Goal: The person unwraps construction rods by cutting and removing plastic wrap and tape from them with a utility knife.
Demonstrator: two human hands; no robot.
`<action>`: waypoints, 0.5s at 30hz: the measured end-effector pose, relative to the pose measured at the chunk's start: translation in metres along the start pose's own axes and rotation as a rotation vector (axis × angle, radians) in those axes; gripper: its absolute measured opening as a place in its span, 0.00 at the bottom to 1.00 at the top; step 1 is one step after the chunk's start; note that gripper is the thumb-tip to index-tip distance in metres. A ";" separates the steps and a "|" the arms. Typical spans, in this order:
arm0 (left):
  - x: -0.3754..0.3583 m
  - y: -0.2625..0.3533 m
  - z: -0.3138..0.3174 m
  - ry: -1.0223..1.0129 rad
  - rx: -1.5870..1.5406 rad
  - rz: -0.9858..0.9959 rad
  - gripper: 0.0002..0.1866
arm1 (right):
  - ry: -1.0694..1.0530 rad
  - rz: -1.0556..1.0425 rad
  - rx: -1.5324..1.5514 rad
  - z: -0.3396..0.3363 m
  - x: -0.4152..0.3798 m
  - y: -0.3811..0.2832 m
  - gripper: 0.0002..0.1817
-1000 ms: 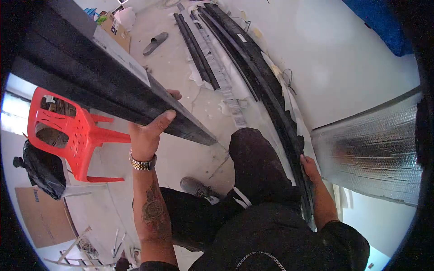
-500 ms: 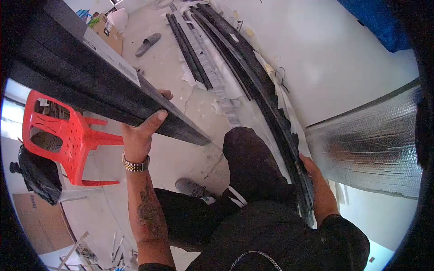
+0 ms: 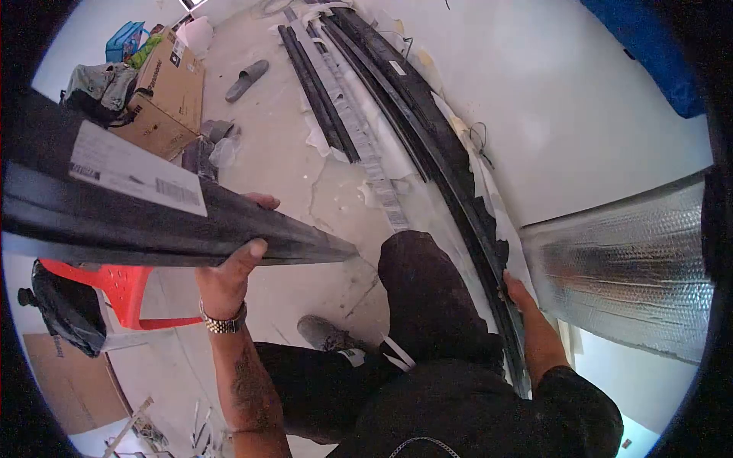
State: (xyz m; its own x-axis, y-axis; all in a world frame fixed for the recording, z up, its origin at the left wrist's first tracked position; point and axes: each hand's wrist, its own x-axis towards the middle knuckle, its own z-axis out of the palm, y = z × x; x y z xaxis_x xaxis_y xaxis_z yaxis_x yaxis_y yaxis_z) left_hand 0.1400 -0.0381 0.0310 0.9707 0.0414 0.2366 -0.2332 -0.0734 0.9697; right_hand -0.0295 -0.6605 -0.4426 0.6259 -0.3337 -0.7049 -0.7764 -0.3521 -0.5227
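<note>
My left hand (image 3: 229, 271) grips a long black panel (image 3: 114, 217) from below, thumb over its near edge; a white barcode label (image 3: 137, 179) is stuck on it. The panel now lies nearly level, stretching off to the left. My right hand (image 3: 515, 294) holds the near end of a long black strip (image 3: 450, 175) that runs along the foot of the white wall. My dark-trousered knee (image 3: 416, 282) is raised between the two hands.
A red plastic chair (image 3: 114, 294) and a black bag (image 3: 65, 313) stand at left under the panel. Cardboard boxes (image 3: 164, 91), a sandal (image 3: 246, 79) and more black strips (image 3: 317, 91) lie on the concrete floor. Silver foil insulation (image 3: 626, 267) leans at right.
My left hand has swung the black panel down from a steep slant to nearly level, uncovering the cardboard boxes and hiding most of the red chair. My right hand stays on the strip.
</note>
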 end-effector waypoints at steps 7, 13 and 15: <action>0.006 -0.003 -0.004 0.000 -0.021 -0.023 0.32 | 0.194 0.015 -0.119 0.010 0.021 0.039 0.42; 0.010 -0.007 -0.002 0.020 -0.073 0.011 0.33 | 0.096 -0.214 -0.154 0.008 -0.021 -0.007 0.43; 0.010 -0.006 0.000 0.040 -0.070 0.016 0.34 | 0.207 -0.462 -0.197 0.013 0.021 0.055 0.42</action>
State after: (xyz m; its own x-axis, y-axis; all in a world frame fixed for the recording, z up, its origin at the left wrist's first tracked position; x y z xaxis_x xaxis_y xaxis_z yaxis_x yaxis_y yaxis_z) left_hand 0.1515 -0.0372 0.0275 0.9640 0.0805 0.2535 -0.2540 -0.0041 0.9672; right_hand -0.0600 -0.6756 -0.4920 0.9156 -0.2633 -0.3039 -0.4010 -0.6538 -0.6417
